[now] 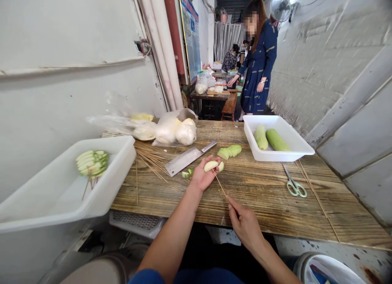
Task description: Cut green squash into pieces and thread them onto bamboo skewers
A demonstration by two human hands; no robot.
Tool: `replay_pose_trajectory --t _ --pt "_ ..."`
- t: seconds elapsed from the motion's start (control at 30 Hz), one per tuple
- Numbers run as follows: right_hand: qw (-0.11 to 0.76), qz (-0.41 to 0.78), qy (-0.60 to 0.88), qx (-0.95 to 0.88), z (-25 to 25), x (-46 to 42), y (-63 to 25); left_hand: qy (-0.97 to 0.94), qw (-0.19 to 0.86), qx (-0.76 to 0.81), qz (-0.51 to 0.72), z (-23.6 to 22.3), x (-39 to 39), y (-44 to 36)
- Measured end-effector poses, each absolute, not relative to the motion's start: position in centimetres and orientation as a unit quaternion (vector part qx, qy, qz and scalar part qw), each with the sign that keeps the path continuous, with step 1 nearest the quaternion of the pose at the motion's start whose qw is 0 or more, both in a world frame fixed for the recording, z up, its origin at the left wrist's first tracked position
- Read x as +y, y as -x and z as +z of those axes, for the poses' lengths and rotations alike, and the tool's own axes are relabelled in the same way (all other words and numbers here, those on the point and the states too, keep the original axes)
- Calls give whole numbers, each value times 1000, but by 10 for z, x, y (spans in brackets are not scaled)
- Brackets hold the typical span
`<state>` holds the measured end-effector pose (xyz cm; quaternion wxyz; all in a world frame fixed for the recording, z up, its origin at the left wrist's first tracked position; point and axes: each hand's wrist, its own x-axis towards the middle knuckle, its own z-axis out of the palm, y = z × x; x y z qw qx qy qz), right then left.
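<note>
A pale squash slice point(211, 166) is held above the bench point(260, 198) in the loosely curled grip of the left hand point(202, 176), palm up. A thin wooden skewer point(221, 187) is pinched tight in the right hand's point(246, 222) grip. Its tip is pointed at the slice; whether it is stuck in cannot be told. More cut slices point(229, 151) are laid near the cleaver point(186, 160).

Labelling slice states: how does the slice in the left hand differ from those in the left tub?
The held slice is single, in the left hand; the tub slices are bunched in the left tub.
The held slice has one skewer at it, gripped by the right hand (piercing unclear); the tub slices have several sticks showing.
Both show pale cut flesh.
</note>
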<state>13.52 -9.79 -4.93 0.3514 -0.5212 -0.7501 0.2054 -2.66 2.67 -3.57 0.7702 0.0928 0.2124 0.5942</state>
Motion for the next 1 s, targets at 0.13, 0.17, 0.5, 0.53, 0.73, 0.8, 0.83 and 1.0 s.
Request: replay_pose_trajectory --t 0.13,0.17,0.5,0.53,0.73,0.8,0.83,1.0 --pt "341 208 525 -752 -48 -98 -136 -120 756 224 603 -39 28 26" --pt "340 208 525 -752 -48 -98 -136 -127 754 225 604 -39 28 26" --pt "352 210 513 -754 -44 -99 -137 -122 763 224 595 -41 28 27" --pt "351 207 513 -756 -44 -99 -138 -121 763 224 594 -41 28 28" --pt "339 206 518 -758 -40 -101 -138 -121 764 225 593 -42 29 27" --pt "332 209 520 -759 -40 -101 -138 -122 764 227 592 -41 29 27" --pt "331 209 521 -758 -40 -101 -138 -123 763 227 592 -41 29 27" --pt "324 200 523 -763 -41 -101 -138 -126 761 233 593 -42 29 27"
